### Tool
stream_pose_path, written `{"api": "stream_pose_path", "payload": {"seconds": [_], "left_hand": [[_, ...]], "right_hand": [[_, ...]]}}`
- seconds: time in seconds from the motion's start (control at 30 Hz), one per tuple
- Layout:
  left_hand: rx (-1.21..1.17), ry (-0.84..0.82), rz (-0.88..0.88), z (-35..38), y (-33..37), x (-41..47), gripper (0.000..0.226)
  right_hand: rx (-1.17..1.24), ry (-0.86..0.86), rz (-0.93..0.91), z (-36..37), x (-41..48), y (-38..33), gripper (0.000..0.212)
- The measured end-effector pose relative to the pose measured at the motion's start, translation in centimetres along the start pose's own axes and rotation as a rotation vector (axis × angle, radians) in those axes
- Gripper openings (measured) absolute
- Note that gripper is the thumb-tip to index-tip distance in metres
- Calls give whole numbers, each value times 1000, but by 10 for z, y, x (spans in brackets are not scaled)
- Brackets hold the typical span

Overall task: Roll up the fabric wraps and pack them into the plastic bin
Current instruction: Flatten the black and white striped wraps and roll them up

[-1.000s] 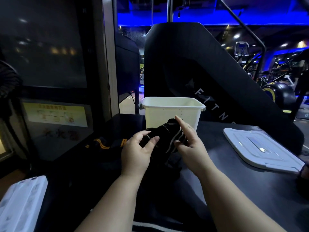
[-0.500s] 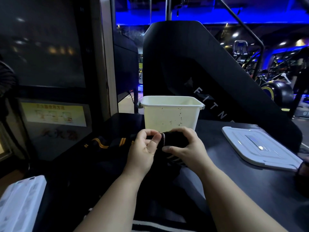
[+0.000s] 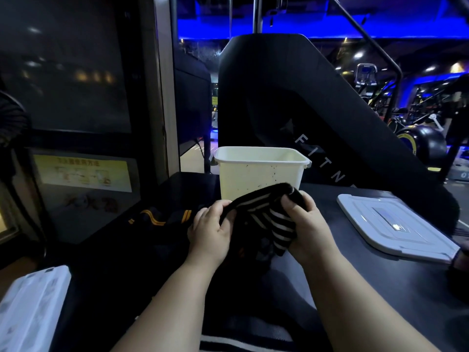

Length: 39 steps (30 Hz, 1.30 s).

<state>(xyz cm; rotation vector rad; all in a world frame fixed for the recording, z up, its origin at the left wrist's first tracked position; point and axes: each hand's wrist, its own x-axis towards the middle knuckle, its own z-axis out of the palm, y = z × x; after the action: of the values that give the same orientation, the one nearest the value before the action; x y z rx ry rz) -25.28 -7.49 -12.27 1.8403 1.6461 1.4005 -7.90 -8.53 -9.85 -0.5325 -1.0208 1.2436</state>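
The black striped wrap [image 3: 266, 217] is being held partly rolled, the left hand [image 3: 210, 235] pinching its nine o'clock edge and the right hand [image 3: 309, 229] gripping at three. The plastic bin [image 3: 258, 174] is standing just beyond, at twelve o'clock. If either grip is slackening, the roll risks springing loose.

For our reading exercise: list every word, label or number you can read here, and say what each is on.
"F I T N": pale letters on the black machine panel behind the plastic bin; the rest is hidden.
Yellow sign at left: print too blurred to read.
White sheet at lower left: marks too blurred to read.
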Motion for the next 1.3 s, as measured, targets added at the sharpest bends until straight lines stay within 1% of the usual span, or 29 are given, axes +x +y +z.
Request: {"api": "stream_pose_path", "payload": {"seconds": [0.1, 0.17, 0.2, 0.27, 0.33, 0.4, 0.47, 0.5, 0.53, 0.6, 0.63, 0.67, 0.7, 0.77, 0.8, 0.83, 0.87, 0.97, 1.03, 1.1, 1.13, 1.23, 1.3], "left_hand": [[-25, 60, -5, -1, -4, 4, 22], [70, 53, -1, -3, -3, 3, 21], [131, 50, 4, -4, -1, 2, 22], [178, 65, 25, -7, 1, 1, 22], [166, 71, 29, -9, 2, 2, 22], [168, 7, 9, -12, 3, 1, 29], [196, -67, 24, -12, 6, 0, 43], [191, -103, 40, -12, 9, -1, 56], [171, -127, 55, -12, 10, -3, 76], [84, -138, 81, -12, 9, -5, 114], [0, -146, 76, -13, 6, -5, 121], [-85, -154, 68, -14, 6, -6, 119], [-128, -167, 63, -15, 7, -6, 111], [-37, -175, 58, -16, 16, -11, 84], [19, -143, 58, -14, 20, -12, 70], [32, -90, 58, -12, 20, -11, 56], [-4, -50, 63, -11, 20, -10, 47], [-156, -11, 20, -12, 15, -9, 50], [-230, -24, 11, -13, 18, -10, 40], [-341, -45, 6, -14, 24, -13, 24], [-403, -59, -4, -16, 27, -14, 19], [-626, -196, -94, -20, 28, -17, 23], [-718, -290, -133, -20, 30, -19, 22]], "right_hand": [[74, 2, -24, -1, 3, -1, 28], [70, 32, -41, 0, 4, -2, 36], [70, 47, -43, 2, 2, -3, 36], [87, 71, -32, 6, -1, -6, 32], [156, 86, -23, 9, -3, -10, 26], [259, 107, -14, 10, -4, -13, 26], [295, 124, -17, 11, -3, -14, 33], [289, 138, -16, 11, -3, -14, 36], [280, 160, -18, 10, -2, -13, 35], [289, 184, -23, 8, -1, -12, 24], [301, 198, -29, 6, 1, -11, 21], [312, 210, -31, 5, 2, -11, 20], [318, 221, -39, 3, 3, -11, 19], [306, 236, -62, 2, 5, -11, 22], [268, 236, -75, 2, 4, -11, 31], [210, 233, -82, 2, 4, -11, 44], [142, 225, -86, 3, 3, -12, 54], [-121, 155, -145, 7, 2, -12, 63], [-344, 94, -190, 11, 0, -10, 68], [-474, 57, -206, 17, -3, -5, 65], [-491, 73, -216, 19, -4, -4, 62], [-442, 229, -258, 14, 0, -3, 46], [-407, 315, -263, 8, 2, -4, 34]]}}
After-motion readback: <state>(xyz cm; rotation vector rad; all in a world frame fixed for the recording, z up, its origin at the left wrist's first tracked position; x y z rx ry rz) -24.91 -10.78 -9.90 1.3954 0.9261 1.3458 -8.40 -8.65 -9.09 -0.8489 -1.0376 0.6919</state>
